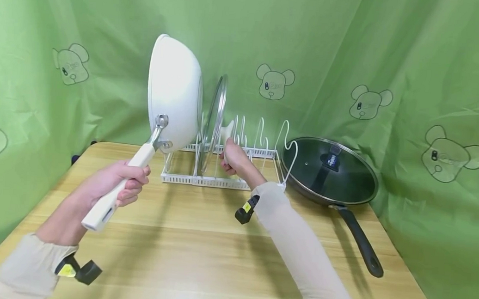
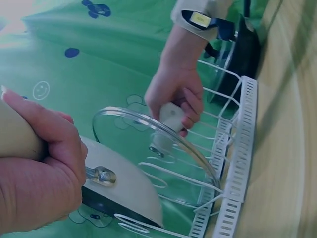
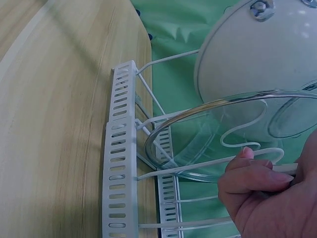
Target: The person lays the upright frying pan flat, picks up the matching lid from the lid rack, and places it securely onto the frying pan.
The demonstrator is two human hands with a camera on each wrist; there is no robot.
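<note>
My left hand (image 1: 113,184) grips the white handle of a white frying pan (image 1: 174,94), held tilted on its side above the left end of a white wire rack (image 1: 220,182). A glass lid (image 1: 215,120) with a metal rim stands upright in the rack, just right of the pan. My right hand (image 1: 236,158) holds the lid's pale knob (image 1: 226,132). In the left wrist view the fingers of the right hand (image 2: 181,96) curl round that knob. The right wrist view shows the lid's lower rim (image 3: 158,144) between the rack's wires.
A dark frying pan (image 1: 354,231) with a glass lid (image 1: 329,174) on it lies to the right of the rack, its black handle pointing toward me. The wooden table (image 1: 173,265) is bordered by green curtains (image 1: 313,43) at the back and sides.
</note>
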